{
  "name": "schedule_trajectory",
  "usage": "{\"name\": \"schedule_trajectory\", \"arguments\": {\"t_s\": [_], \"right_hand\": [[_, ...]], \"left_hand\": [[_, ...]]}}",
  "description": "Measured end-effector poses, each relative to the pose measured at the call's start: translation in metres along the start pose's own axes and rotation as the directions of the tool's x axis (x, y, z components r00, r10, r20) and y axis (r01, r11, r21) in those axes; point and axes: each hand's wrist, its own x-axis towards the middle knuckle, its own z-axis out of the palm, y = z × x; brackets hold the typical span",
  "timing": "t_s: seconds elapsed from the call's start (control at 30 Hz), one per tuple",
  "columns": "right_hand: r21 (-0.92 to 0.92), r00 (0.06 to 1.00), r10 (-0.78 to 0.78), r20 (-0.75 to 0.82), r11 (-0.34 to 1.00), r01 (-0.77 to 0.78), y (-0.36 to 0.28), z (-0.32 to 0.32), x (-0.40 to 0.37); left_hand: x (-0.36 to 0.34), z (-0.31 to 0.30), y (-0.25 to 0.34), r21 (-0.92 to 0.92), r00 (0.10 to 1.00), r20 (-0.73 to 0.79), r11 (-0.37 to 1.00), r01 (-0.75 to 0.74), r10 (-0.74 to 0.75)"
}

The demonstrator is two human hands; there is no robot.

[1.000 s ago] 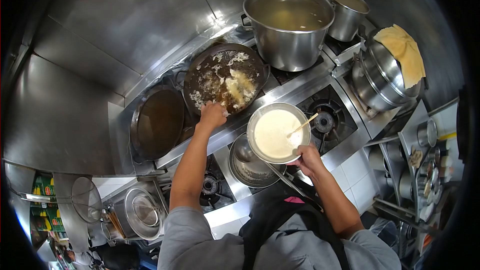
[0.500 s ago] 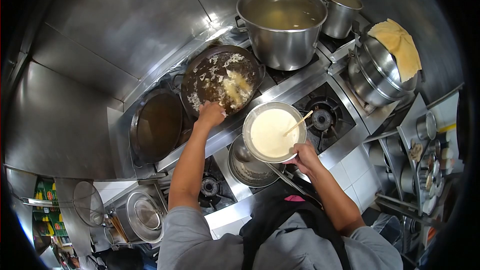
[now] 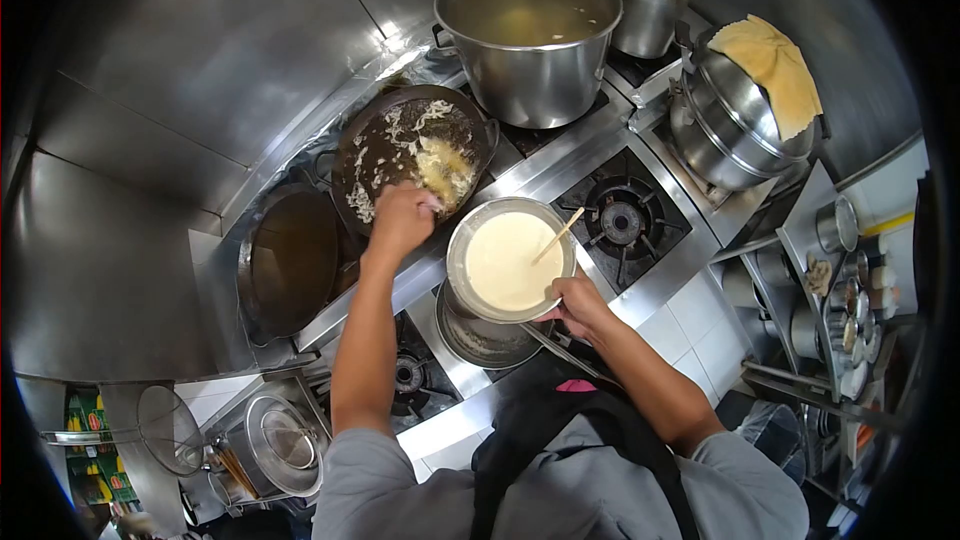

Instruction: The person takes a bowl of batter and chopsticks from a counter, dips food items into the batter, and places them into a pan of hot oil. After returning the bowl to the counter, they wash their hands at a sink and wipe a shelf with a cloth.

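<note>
My right hand (image 3: 580, 306) grips the rim of a metal bowl (image 3: 456, 270) of creamy pale batter (image 3: 510, 265). A light wooden stick (image 3: 560, 235) leans in the batter against the bowl's right side. Over the near edge of a dark wok (image 3: 343, 150), my left hand (image 3: 402, 218) has its fingers pinched together. Something pale shows at its fingertips; I cannot tell what it is. Inside the wok, yellow battered pieces (image 3: 443, 168) lie in bubbling oil, with loose white batter bits (image 3: 432, 112) floating around them.
Behind the bowl stands a large stockpot (image 3: 530, 80) of liquid, with a smaller pot (image 3: 648, 15) beside it. A lidded steamer pot (image 3: 725, 125) carries a yellow cloth (image 3: 770, 65). Another dark wok (image 3: 290, 260) sits left. A bare burner (image 3: 622, 224) is right of the bowl; a pan (image 3: 480, 335) lies below it.
The camera view has shifted, so the cookware sits further left. My left hand has turned and reaches slightly further over the wok. My right hand still holds the bowl.
</note>
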Motion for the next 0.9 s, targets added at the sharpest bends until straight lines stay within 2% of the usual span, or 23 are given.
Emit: {"name": "schedule_trajectory", "arguments": {"t_s": [0.03, 0.1, 0.17, 0.27, 0.33, 0.37, 0.43, 0.53, 0.57, 0.6, 0.7, 0.77, 0.8, 0.87, 0.9], "right_hand": [[-0.013, 1.0, 0.016, 0.011, 1.0, -0.016, 0.0, 0.003, 0.002], [-0.026, 0.999, 0.03, 0.015, 0.999, -0.03, 0.002, 0.009, 0.006], [-0.011, 0.998, 0.042, 0.051, 0.999, -0.041, 0.013, 0.007, 0.016], [-0.02, 0.992, 0.098, 0.081, 0.995, -0.097, 0.018, 0.008, 0.024], [-0.008, 0.995, 0.057, 0.076, 0.998, -0.057, 0.018, 0.013, 0.022], [0.008, 0.998, 0.018, 0.067, 1.0, -0.019, 0.015, 0.017, 0.019], [0.001, 0.997, 0.032, 0.066, 0.999, -0.032, 0.007, 0.024, 0.015], [0.019, 0.996, 0.042, 0.08, 0.999, -0.044, 0.007, 0.023, 0.017], [0.022, 0.996, 0.041, 0.078, 0.999, -0.043, 0.006, 0.023, 0.017], [0.01, 0.998, 0.033, 0.056, 0.999, -0.034, 0.003, 0.025, 0.015], [-0.002, 0.999, 0.009, 0.04, 1.0, -0.009, -0.002, 0.024, 0.013], [-0.002, 0.999, -0.008, 0.046, 1.0, 0.009, -0.004, 0.022, 0.013], [0.007, 0.999, -0.002, 0.052, 1.0, 0.002, -0.004, 0.02, 0.013], [0.012, 0.998, -0.001, 0.058, 1.0, 0.0, -0.004, 0.016, 0.015], [0.023, 0.999, 0.005, 0.052, 1.0, -0.006, -0.002, 0.013, 0.016]], "left_hand": [[0.002, 0.001, 0.013, -0.198, 0.99, -0.076, 0.971, -0.131, 0.118], [-0.006, 0.021, 0.051, -0.395, 0.989, -0.013, 0.908, -0.139, 0.146], [-0.01, 0.048, 0.085, -0.293, 0.975, 0.083, 0.94, -0.174, 0.206], [-0.019, 0.065, 0.113, -0.217, 0.968, 0.145, 0.961, -0.169, 0.203], [-0.021, 0.061, 0.12, -0.153, 0.968, 0.231, 0.987, -0.058, 0.093], [-0.023, 0.059, 0.117, -0.15, 0.969, 0.227, 0.987, -0.06, 0.093], [-0.028, 0.052, 0.104, -0.289, 0.991, 0.04, 0.951, -0.108, 0.124], [-0.033, -0.011, 0.099, -0.377, 0.996, -0.081, 0.926, -0.003, -0.03], [-0.032, -0.02, 0.082, -0.335, 0.987, -0.158, 0.942, -0.034, -0.021], [-0.033, -0.042, 0.08, -0.291, 0.978, -0.148, 0.951, 0.102, -0.15], [-0.022, -0.069, 0.052, -0.531, 0.908, -0.278, 0.838, 0.128, -0.315], [-0.005, -0.081, 0.034, -0.395, 0.886, -0.294, 0.89, 0.228, -0.358], [0.004, -0.075, 0.025, -0.395, 0.886, -0.296, 0.891, 0.226, -0.356], [0.023, -0.044, -0.007, -0.343, 0.859, -0.41, 0.925, 0.166, -0.307], [0.031, -0.028, -0.022, -0.23, 0.871, -0.411, 0.955, 0.187, -0.27]]}}
